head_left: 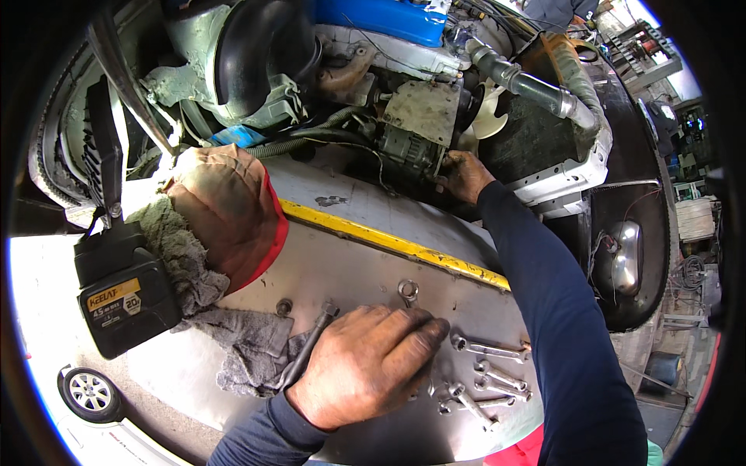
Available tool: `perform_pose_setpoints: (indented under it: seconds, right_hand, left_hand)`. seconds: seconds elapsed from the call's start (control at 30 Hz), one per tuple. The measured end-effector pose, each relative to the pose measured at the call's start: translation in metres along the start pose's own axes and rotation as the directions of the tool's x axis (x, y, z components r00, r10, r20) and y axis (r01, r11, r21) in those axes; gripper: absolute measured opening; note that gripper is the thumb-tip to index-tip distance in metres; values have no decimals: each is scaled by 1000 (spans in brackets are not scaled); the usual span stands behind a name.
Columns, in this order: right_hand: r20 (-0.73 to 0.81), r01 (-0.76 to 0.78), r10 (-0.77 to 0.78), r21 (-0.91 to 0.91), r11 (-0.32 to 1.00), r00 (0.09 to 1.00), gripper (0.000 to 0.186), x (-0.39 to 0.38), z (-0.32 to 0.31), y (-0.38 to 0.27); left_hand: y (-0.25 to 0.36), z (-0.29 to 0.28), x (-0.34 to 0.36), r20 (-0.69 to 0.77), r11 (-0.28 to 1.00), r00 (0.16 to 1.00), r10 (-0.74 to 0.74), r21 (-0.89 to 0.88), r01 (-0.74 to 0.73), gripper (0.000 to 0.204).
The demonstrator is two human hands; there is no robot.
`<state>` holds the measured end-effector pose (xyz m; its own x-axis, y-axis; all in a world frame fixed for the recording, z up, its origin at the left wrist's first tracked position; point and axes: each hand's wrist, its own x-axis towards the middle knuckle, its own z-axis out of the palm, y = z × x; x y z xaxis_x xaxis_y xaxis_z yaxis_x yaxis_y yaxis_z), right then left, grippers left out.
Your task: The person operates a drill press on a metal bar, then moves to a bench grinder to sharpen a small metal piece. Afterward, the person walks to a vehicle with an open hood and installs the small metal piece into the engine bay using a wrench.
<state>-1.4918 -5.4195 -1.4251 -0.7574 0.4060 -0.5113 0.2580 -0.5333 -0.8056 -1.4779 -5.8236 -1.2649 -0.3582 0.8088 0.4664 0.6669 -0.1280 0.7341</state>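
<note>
My right hand (pixel 468 177) reaches into the engine bay. Its fingers close at the lower edge of an alternator (pixel 408 147), beneath a flat, dirty metal plate (pixel 422 111); what they grip is too small to make out. Over the bare metal panel (pixel 326 264), my left hand (pixel 365 363) is curled, palm down, its fingertips hidden. The ring end of a wrench (pixel 408 291) shows just beyond its knuckles, and the shaft runs out of sight under the fingers. Beside this hand lie a long bolt (pixel 315 338) and a grey rag (pixel 249 342). Several combination wrenches (pixel 489 349) are spread to its right.
At left, a cordless tool's black battery (pixel 128 299) sits by a grey cloth (pixel 175 241) and a tan cap with red trim (pixel 225 210). A yellow strip (pixel 388 245) edges the panel. A radiator hose (pixel 536 92) and a fan (pixel 489 113) stand near my right hand.
</note>
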Motion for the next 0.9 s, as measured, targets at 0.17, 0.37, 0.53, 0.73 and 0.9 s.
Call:
perform_pose_setpoints:
  seconds: [0.17,0.37,0.53,0.73,0.9]
  right_hand:
    - [57,3,-2,-7,1000,998,9,1,-4,1]
    - [-130,11,1,92,996,992,20,5,-1,5]
    - [-87,-56,70,149,987,994,17,10,-1,-2]
    - [-37,-4,6,63,998,999,23,6,12,-5]
    - [-105,-9,13,37,999,994,32,-5,28,-8]
  left_hand:
    - [-1,2,-7,47,996,995,86,-11,-86,45]
    - [-5,2,-14,79,997,997,13,69,-18,50]
    - [-6,0,-14,73,998,997,-27,62,23,49]
    - [-1,-6,-12,-4,991,1000,-19,131,20,41]
    - [9,-15,-16,62,990,998,-33,140,24,44]
